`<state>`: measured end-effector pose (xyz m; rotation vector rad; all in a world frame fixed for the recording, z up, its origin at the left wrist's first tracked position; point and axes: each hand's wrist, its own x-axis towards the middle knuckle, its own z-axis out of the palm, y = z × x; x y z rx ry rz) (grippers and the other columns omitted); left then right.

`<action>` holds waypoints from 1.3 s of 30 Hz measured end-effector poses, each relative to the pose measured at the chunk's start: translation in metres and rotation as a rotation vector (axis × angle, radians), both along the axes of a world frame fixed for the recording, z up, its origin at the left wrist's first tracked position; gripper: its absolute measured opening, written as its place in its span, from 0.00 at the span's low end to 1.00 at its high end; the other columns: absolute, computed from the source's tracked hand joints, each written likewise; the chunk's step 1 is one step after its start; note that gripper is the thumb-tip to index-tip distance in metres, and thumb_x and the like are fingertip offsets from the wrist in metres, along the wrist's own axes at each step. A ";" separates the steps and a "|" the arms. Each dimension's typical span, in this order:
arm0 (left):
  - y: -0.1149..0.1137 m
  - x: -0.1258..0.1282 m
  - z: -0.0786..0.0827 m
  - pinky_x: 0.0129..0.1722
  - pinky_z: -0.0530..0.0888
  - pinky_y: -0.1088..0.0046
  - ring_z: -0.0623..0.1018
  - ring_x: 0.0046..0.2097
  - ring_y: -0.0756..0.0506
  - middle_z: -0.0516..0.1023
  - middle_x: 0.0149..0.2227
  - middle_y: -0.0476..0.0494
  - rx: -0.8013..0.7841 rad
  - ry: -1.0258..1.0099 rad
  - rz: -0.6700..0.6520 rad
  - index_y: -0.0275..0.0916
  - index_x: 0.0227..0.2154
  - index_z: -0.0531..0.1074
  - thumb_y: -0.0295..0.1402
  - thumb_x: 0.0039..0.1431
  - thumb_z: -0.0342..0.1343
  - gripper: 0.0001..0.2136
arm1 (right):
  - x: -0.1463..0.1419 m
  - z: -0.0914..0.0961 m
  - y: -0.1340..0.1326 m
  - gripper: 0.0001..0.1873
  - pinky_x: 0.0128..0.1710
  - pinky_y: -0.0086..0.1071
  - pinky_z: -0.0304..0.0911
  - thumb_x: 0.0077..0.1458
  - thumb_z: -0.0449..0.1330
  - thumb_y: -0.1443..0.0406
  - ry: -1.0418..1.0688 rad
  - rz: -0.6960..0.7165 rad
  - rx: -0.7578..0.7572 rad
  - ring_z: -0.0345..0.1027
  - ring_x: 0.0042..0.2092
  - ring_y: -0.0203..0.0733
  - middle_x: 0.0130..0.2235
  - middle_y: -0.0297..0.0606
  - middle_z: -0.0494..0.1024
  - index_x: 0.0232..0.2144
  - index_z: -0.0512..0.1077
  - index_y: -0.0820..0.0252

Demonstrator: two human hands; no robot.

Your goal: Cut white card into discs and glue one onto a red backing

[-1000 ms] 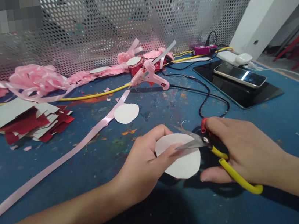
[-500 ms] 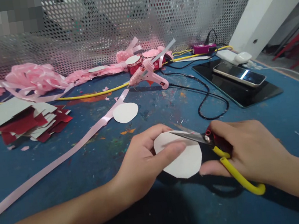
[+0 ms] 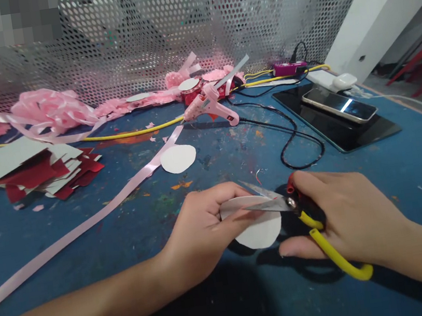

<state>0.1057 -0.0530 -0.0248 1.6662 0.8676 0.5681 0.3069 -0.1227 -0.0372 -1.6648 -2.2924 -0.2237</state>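
Between thumb and fingers, my left hand [image 3: 212, 220] pinches a round white paper disc [image 3: 258, 232]. My right hand [image 3: 347, 207] grips scissors [image 3: 268, 205] with yellow and red covered handles. Their blades are spread at the disc's upper edge, one blade in front of the paper and the other beyond it. A thin curled sliver [image 3: 258, 176] shows just above the blades. Farther off on the blue table lies another white paper disc [image 3: 178, 159], touching a pink ribbon [image 3: 122, 196].
A pink glue gun [image 3: 209, 107] with a black cord lies behind. Red and white card scraps [image 3: 39, 166] are stacked at left, below bunched pink ribbon [image 3: 51, 110]. At right, a phone [image 3: 339, 104] rests on a dark tablet [image 3: 372, 132]. A perforated metal panel [image 3: 161, 29] stands behind.
The scissor blades have spread wider and shifted slightly. The disc in my left hand has tilted, its upper edge lower now. A thin sliver shows above the blades.
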 end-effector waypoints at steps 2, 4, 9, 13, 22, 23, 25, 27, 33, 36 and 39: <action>0.000 0.001 0.001 0.25 0.65 0.82 0.71 0.26 0.52 0.75 0.23 0.53 -0.021 -0.031 0.006 0.40 0.24 0.76 0.30 0.48 0.60 0.01 | 0.001 -0.001 -0.001 0.30 0.19 0.29 0.44 0.48 0.46 0.37 0.001 -0.005 0.013 0.59 0.18 0.36 0.18 0.30 0.64 0.23 0.57 0.57; -0.001 0.002 0.001 0.25 0.65 0.82 0.71 0.26 0.53 0.76 0.24 0.53 -0.073 -0.074 0.023 0.40 0.26 0.77 0.29 0.48 0.61 0.01 | 0.001 -0.002 -0.002 0.30 0.19 0.29 0.44 0.47 0.47 0.36 0.001 -0.007 0.034 0.58 0.17 0.35 0.16 0.28 0.61 0.21 0.56 0.57; -0.002 0.004 -0.007 0.27 0.69 0.82 0.74 0.29 0.51 0.78 0.28 0.47 -0.437 -0.301 -0.019 0.37 0.32 0.77 0.34 0.47 0.63 0.09 | 0.001 -0.002 -0.001 0.31 0.18 0.28 0.44 0.47 0.47 0.36 0.003 -0.048 0.119 0.57 0.16 0.34 0.15 0.26 0.59 0.21 0.57 0.57; -0.007 0.007 -0.013 0.31 0.75 0.75 0.77 0.32 0.48 0.79 0.31 0.43 -0.674 -0.478 -0.115 0.36 0.38 0.76 0.36 0.48 0.63 0.14 | 0.003 0.000 0.001 0.30 0.18 0.27 0.46 0.48 0.47 0.37 0.024 -0.064 0.167 0.56 0.15 0.34 0.15 0.27 0.59 0.21 0.56 0.57; -0.013 0.006 -0.010 0.27 0.75 0.82 0.78 0.28 0.52 0.80 0.29 0.46 -0.500 -0.298 -0.103 0.36 0.30 0.78 0.29 0.55 0.56 0.06 | 0.000 0.001 0.000 0.32 0.20 0.29 0.48 0.44 0.45 0.34 0.049 -0.047 -0.029 0.61 0.20 0.38 0.20 0.31 0.65 0.25 0.57 0.57; -0.013 0.006 -0.009 0.27 0.75 0.82 0.78 0.28 0.52 0.80 0.29 0.47 -0.500 -0.295 -0.106 0.37 0.31 0.78 0.29 0.55 0.56 0.06 | -0.001 0.001 0.000 0.32 0.20 0.29 0.48 0.44 0.45 0.34 0.056 -0.044 -0.029 0.61 0.20 0.38 0.20 0.32 0.65 0.25 0.56 0.57; -0.012 0.006 -0.008 0.27 0.75 0.83 0.78 0.27 0.53 0.80 0.28 0.48 -0.511 -0.301 -0.113 0.37 0.30 0.78 0.28 0.55 0.56 0.06 | -0.001 0.001 0.000 0.32 0.20 0.29 0.47 0.45 0.45 0.34 0.069 -0.033 -0.024 0.60 0.19 0.37 0.19 0.31 0.65 0.25 0.56 0.56; -0.012 0.007 -0.007 0.27 0.74 0.84 0.77 0.25 0.54 0.80 0.26 0.49 -0.520 -0.307 -0.121 0.36 0.27 0.78 0.27 0.55 0.55 0.07 | -0.001 0.001 -0.001 0.31 0.19 0.28 0.45 0.46 0.44 0.35 0.068 -0.028 -0.009 0.59 0.18 0.36 0.18 0.30 0.64 0.24 0.55 0.56; -0.007 0.006 -0.005 0.25 0.74 0.82 0.78 0.23 0.52 0.79 0.22 0.47 -0.555 -0.279 -0.140 0.33 0.29 0.77 0.31 0.55 0.56 0.07 | 0.002 -0.002 -0.001 0.28 0.18 0.29 0.41 0.52 0.43 0.39 0.025 -0.068 0.035 0.56 0.14 0.35 0.15 0.29 0.62 0.22 0.53 0.56; -0.005 0.006 -0.005 0.24 0.74 0.82 0.77 0.22 0.52 0.80 0.22 0.45 -0.559 -0.250 -0.163 0.32 0.27 0.76 0.32 0.56 0.55 0.08 | 0.003 -0.002 -0.001 0.28 0.18 0.29 0.41 0.51 0.44 0.38 0.023 -0.067 0.027 0.56 0.14 0.35 0.14 0.28 0.61 0.21 0.53 0.56; -0.004 0.006 -0.004 0.24 0.74 0.83 0.77 0.23 0.52 0.79 0.22 0.46 -0.559 -0.227 -0.207 0.32 0.25 0.75 0.30 0.56 0.55 0.08 | 0.001 -0.001 0.000 0.30 0.19 0.28 0.44 0.46 0.46 0.36 0.048 -0.051 -0.022 0.58 0.16 0.36 0.17 0.29 0.63 0.23 0.54 0.56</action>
